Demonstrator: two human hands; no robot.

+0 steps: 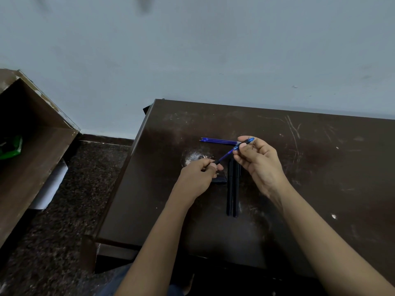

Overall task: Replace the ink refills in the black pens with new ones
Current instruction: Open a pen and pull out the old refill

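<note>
Pale wall (192,50) fills the upper half. Dark brown table (320,167), heavily scratched; its near edge is covered by both forearms and cut off by the bottom of the frame. Open wooden box (42,142) at left, partly out of frame; inside it a green thing (11,147), too dim to name.

Right hand (258,161) is raised over the table middle, thumb and fingertips pinching the upper end of a thin blue refill (226,155). Left hand (198,176) sits lower, fingers curled round a black pen barrel (217,161); only the barrel's end shows, the rest is hidden in the fist. The refill runs slantwise from that barrel end up to the right hand. How far it sits inside the barrel: cannot tell.

Two black pens (233,189) lie side by side on the table, touching, their far ends hidden under the right hand. Spare refills (220,141), blue, lie bundled beyond the hands. Short black piece (220,180) lies just beside the left hand; cap or not, unclear.
</note>
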